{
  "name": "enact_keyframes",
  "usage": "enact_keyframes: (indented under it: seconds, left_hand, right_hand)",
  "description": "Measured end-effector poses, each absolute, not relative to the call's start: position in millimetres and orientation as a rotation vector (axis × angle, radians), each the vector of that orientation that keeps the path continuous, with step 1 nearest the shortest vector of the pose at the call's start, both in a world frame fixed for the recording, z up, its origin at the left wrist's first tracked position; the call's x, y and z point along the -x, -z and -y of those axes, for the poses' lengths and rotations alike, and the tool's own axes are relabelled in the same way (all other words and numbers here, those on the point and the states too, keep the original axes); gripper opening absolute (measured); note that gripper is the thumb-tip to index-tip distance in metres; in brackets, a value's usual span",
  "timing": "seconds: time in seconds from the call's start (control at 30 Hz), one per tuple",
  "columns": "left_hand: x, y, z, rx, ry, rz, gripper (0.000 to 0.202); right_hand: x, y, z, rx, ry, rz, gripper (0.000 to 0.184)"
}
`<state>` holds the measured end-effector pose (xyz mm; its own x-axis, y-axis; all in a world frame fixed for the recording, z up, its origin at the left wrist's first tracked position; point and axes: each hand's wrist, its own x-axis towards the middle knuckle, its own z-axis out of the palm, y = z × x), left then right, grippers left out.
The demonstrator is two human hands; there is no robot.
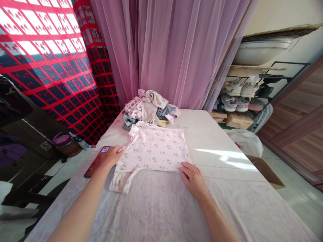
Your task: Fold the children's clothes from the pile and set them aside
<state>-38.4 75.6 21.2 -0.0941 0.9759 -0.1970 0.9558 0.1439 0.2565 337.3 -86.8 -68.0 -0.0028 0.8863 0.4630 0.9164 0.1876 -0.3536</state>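
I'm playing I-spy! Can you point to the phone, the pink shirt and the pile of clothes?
Phone [97,161], head view: its red back.
Pink shirt [156,149], head view: patterned middle.
Pile of clothes [149,111], head view: beige piece.

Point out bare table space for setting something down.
Bare: the table right of the pink garment, out to the table's right edge; also below the garment, between left arm and right arm. Crowded: far end, with the clothes pile; left edge, with the phone beside the left hand.
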Motion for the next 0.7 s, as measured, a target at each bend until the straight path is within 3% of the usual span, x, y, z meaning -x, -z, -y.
enact_keyframes:
  seconds: [0.23,0.43,0.7]
  left_hand:
    - [32,-24,-92,-1.835,-0.002,-2.180,0.029]
    - [28,-24,-84,-1.927,-0.048,-2.238,0.035]
    - [-26,-2,-101,-2.421,-0.260,-1.630,0.041]
  right_hand:
    - [-337,68,87,1.696,0.057,1.868,0.025]
    - [-336,64,89,1.686,0.053,1.860,0.024]
    - [-334,59,92,1.602,0.085,1.804,0.020]
